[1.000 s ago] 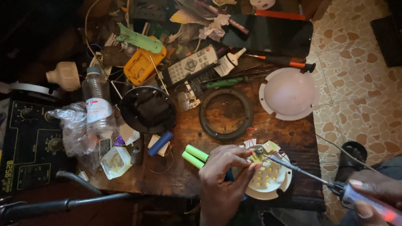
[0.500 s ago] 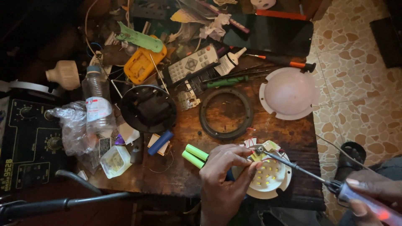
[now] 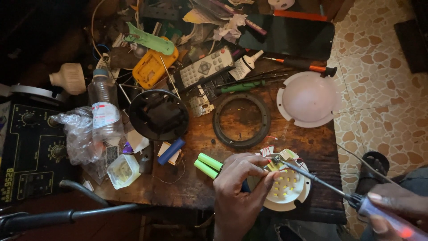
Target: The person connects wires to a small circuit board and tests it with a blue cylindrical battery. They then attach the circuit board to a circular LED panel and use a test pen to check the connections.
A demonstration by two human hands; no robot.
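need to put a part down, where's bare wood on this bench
Bare wood shows inside the black ring, and in a strip between that ring, the white dome cover and the LED disc. The back, around the remote and yellow case, is crowded.

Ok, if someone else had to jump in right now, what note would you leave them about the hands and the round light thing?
Left hand: fingers pinch the top edge of the round LED board, steadying it at the front of the wooden table.
Right hand: grips the soldering iron; its tip sits at the board's top edge beside the small wires.
Nearby: two green cells, black ring, white dome cover.
Done: lamp is opened up.
Left: cover and ring are not yet back on.
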